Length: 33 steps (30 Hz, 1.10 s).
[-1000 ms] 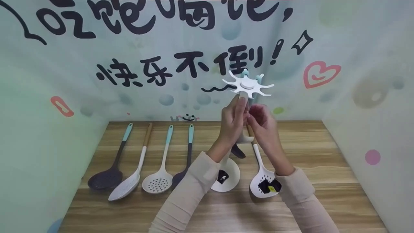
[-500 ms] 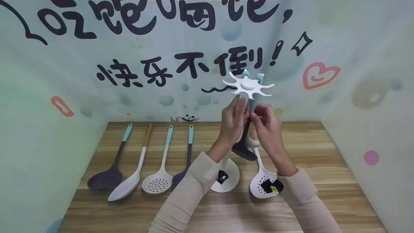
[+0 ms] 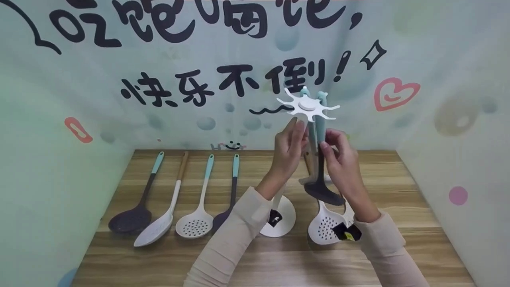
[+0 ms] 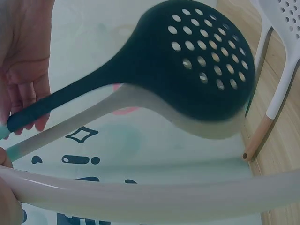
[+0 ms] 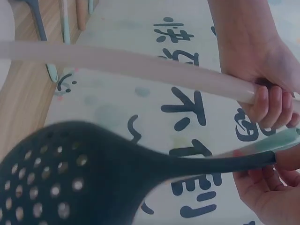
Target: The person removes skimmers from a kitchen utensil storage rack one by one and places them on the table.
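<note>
The left hand (image 3: 289, 145) grips the pale curved pole (image 4: 140, 197) of a utensil stand, just below its white star-shaped hook top (image 3: 307, 104). The stand's round base (image 3: 289, 219) is partly behind the left forearm. With thumb and fingers, the right hand (image 3: 340, 157) pinches a dark skimmer (image 3: 321, 189) where its teal handle meets the dark shaft. That skimmer hangs upright at the hook top, bowl down. Behind it a pale utensil (image 4: 133, 96) with a teal handle hangs too; the dark bowl hides part of its head.
To the left on the wooden table (image 3: 255, 263) lie a dark utensil (image 3: 129, 220), a white spoon (image 3: 154, 230), a white skimmer (image 3: 194, 224) and another dark utensil (image 3: 221, 217). A white skimmer (image 3: 324, 227) with a wooden handle lies at right, beside another partly hidden pale utensil.
The right hand has moved right and slightly down, bringing the dark skimmer out from behind the left hand to the pole's right side. The left hand stays on the pole.
</note>
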### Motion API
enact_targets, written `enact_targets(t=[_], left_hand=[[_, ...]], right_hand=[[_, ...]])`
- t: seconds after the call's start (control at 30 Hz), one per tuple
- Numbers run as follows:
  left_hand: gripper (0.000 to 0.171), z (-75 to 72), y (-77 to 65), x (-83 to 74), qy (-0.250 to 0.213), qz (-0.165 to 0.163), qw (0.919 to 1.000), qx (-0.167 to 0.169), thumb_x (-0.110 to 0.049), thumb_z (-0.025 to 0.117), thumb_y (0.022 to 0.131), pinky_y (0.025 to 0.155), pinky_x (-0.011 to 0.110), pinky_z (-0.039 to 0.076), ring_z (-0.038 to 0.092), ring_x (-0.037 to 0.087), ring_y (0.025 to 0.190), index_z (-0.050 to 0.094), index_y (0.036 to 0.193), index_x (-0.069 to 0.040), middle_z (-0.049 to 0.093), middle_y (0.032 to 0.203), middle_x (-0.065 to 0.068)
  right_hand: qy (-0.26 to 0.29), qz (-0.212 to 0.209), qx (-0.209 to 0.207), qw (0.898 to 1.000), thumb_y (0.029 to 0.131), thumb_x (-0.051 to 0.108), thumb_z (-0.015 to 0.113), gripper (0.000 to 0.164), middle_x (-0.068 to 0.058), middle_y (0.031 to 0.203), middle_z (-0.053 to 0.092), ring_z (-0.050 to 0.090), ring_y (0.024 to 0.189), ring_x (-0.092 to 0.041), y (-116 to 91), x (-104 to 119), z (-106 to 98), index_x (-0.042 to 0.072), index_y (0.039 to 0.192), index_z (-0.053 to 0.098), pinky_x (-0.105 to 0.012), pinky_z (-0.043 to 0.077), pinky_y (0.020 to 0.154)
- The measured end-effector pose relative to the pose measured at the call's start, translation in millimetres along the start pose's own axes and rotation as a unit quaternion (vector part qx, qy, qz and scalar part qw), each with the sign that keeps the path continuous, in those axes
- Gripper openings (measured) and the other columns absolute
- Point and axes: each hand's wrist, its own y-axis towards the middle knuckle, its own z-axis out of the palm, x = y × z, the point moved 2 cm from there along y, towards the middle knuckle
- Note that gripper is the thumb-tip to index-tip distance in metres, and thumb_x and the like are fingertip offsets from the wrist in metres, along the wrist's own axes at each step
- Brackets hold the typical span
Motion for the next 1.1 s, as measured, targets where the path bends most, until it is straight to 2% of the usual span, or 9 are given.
enact_targets(t=[0.27, 0.53, 0.9, 1.1], left_hand=[[0.071, -1.2, 0.4, -0.6, -0.016, -0.006, 0.9998, 0.012, -0.067, 0.031, 0.089, 0.048, 0.019, 0.032, 0.037, 0.009, 0.051, 0.045, 0.084, 0.003, 0.038, 0.062, -0.002], [0.07, -0.2, -0.1, 1.9, -0.02, -0.008, 0.9997, 0.006, -0.066, 0.034, 0.09, 0.045, 0.019, 0.03, 0.035, 0.007, 0.049, 0.045, 0.082, 0.003, 0.036, 0.06, -0.001], [0.07, 0.6, 0.6, 0.1, -0.004, 0.005, 1.0, 0.003, -0.065, 0.032, 0.091, 0.047, 0.018, 0.032, 0.04, 0.006, 0.051, 0.046, 0.084, 0.003, 0.041, 0.064, 0.0], [0.069, 0.7, 0.7, 0.6, -0.006, 0.009, 0.9999, 0.01, -0.064, 0.031, 0.091, 0.047, 0.018, 0.032, 0.039, 0.008, 0.051, 0.046, 0.084, 0.003, 0.04, 0.063, 0.01]], right_hand=[[-0.037, -0.036, -0.011, 0.999, 0.095, 0.001, 0.048, 0.025, -0.011, 0.099, 0.055, 0.055, 0.082, -0.007, 2.7, 0.2, -17.5, -0.008, 0.118, 0.049, -0.015, 0.049, 0.074], [-0.072, -0.045, -0.045, 0.995, 0.095, 0.004, 0.048, 0.026, -0.009, 0.1, 0.054, 0.051, 0.083, -0.009, 3.9, 1.0, -26.1, -0.007, 0.118, 0.05, -0.013, 0.045, 0.076], [-0.134, -0.087, -0.118, 0.98, 0.095, 0.006, 0.049, 0.024, -0.014, 0.101, 0.052, 0.043, 0.083, -0.008, 8.0, 7.9, -36.8, -0.003, 0.116, 0.055, -0.013, 0.038, 0.071], [-0.155, -0.105, -0.142, 0.972, 0.095, 0.005, 0.048, 0.023, -0.018, 0.101, 0.05, 0.042, 0.085, -0.006, 11.3, 11.4, -39.6, -0.006, 0.114, 0.056, -0.011, 0.039, 0.076]])
